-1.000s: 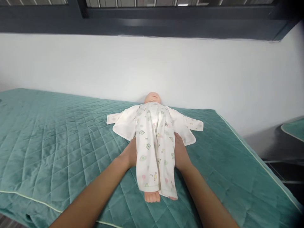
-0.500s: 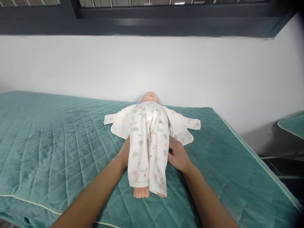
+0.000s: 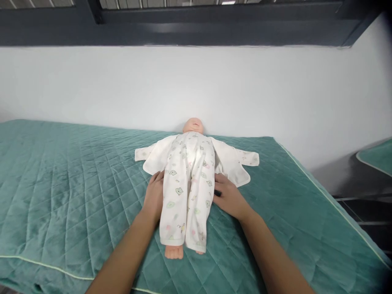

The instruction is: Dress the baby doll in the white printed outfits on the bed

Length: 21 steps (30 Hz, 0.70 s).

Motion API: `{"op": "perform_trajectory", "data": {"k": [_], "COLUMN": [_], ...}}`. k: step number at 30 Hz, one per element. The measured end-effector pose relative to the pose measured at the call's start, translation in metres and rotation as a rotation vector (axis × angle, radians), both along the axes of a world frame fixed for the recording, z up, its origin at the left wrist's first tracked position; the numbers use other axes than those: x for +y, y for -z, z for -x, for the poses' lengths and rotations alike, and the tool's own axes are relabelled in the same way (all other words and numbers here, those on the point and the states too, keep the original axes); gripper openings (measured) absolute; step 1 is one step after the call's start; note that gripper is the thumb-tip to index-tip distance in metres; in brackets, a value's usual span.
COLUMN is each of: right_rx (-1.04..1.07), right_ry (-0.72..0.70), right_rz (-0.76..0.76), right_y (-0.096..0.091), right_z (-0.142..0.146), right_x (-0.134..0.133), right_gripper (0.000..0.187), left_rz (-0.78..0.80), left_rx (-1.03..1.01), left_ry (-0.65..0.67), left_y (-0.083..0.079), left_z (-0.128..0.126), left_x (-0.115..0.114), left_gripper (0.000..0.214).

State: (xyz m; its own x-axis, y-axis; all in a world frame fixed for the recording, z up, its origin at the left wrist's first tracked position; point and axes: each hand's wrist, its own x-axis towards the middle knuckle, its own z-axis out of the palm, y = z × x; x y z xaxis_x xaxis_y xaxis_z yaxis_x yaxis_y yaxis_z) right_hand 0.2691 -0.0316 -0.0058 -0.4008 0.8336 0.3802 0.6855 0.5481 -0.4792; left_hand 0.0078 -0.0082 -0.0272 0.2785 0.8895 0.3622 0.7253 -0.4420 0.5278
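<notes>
A baby doll (image 3: 194, 125) lies on its back on a teal quilted mattress (image 3: 76, 183), its head toward the wall. It wears white printed trousers (image 3: 186, 192) over an open white top (image 3: 231, 163) spread to both sides. Bare feet (image 3: 174, 252) stick out at the near end. My left hand (image 3: 154, 195) lies against the left side of the trousers, its fingers stretched out. My right hand (image 3: 228, 197) rests flat against the right side, its fingertips touching the cloth. Neither hand grips anything that I can see.
A white wall (image 3: 275, 94) runs right behind the doll's head, with a dark window frame (image 3: 196, 24) above. The mattress's right edge (image 3: 324, 192) drops to a dark floor. Another teal pad (image 3: 378, 157) shows at the far right.
The doll's legs have come down and shifted left. Both hands have slid out from under the doll and now lie at its sides.
</notes>
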Motion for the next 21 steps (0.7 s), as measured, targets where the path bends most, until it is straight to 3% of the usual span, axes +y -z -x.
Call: {"op": "perform_trajectory", "data": {"k": [4, 7, 15, 18, 21], "right_rx": [-0.046, -0.049, -0.049, 0.067, 0.137], "right_ry": [0.007, 0.022, 0.074, 0.203, 0.469], "right_rz": [-0.010, -0.023, -0.001, -0.044, -0.146], "right_y": [-0.001, -0.001, 0.002, 0.005, 0.010], "right_z": [-0.005, -0.006, 0.004, -0.003, -0.022], "right_x": [-0.008, -0.017, -0.035, -0.030, -0.010], "right_gripper": [0.027, 0.030, 0.019, 0.017, 0.026], "left_rz": [-0.059, -0.054, 0.101, 0.096, 0.103], "left_rx": [0.214, 0.240, -0.023, -0.170, -0.308], "left_ry": [0.034, 0.018, -0.004, -0.024, -0.120], "left_y": [0.002, 0.003, 0.008, 0.010, 0.011], "left_z": [0.013, 0.015, 0.020, 0.023, 0.028], "left_x": [-0.018, -0.025, -0.014, -0.007, 0.005], "left_gripper": [0.036, 0.037, 0.037, 0.037, 0.033]}}
